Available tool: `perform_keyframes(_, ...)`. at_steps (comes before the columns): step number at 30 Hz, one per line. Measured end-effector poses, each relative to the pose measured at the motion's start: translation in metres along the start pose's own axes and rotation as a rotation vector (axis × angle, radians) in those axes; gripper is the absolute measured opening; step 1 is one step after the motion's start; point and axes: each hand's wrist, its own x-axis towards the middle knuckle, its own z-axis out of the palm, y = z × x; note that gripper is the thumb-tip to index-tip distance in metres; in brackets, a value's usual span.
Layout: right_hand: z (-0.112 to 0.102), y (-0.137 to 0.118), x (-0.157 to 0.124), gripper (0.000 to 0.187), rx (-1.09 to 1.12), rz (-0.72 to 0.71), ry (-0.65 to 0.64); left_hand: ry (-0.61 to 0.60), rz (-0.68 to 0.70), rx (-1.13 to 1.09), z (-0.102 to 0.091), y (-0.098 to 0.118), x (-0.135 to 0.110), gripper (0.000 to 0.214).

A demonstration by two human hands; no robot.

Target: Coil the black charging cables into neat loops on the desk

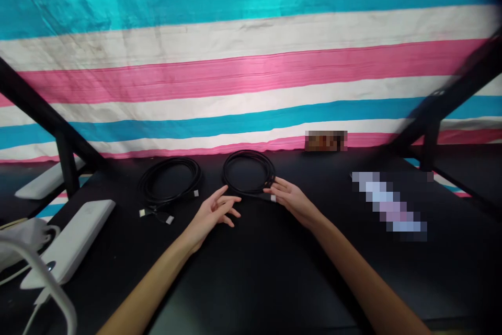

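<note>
Striped sheet (251,68) filled the back like a wall, horizontal bands of turquoise, white and pink, creased at upper left, light sheen brightest on the top turquoise band. Black tabletop (259,267) ran below, far edge along the lowest pink band, with a dark slanting left bar (29,99) and right bar (455,92) at the sides, each meeting a short upright. Past the left bar another dark surface (8,174) showed, stripes visible in the gap.
</note>
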Motion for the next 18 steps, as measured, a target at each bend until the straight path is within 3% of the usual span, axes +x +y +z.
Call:
perform_keyframes(4,-0.001,0.001,0.000,0.062,-0.008,-0.074,-0.025,0.117,0.154,0.169,-0.003,0.001,0.002,0.055)
perform_keyframes(7,-0.001,0.002,0.000,0.063,-0.062,-0.134,-0.044,0.243,0.313,0.353,-0.012,0.002,0.004,0.029)
perform_keyframes(10,-0.002,0.005,0.003,0.060,-0.143,-0.167,0.027,0.360,0.463,0.591,-0.021,0.005,0.005,0.016)
perform_keyframes(14,-0.008,0.008,0.010,0.053,-0.243,-0.294,0.221,0.554,0.548,1.024,-0.033,0.005,0.008,0.019)
perform_keyframes(18,-0.010,0.006,0.009,0.043,-0.234,-0.366,0.259,0.722,0.420,1.403,-0.048,-0.002,0.014,0.042)
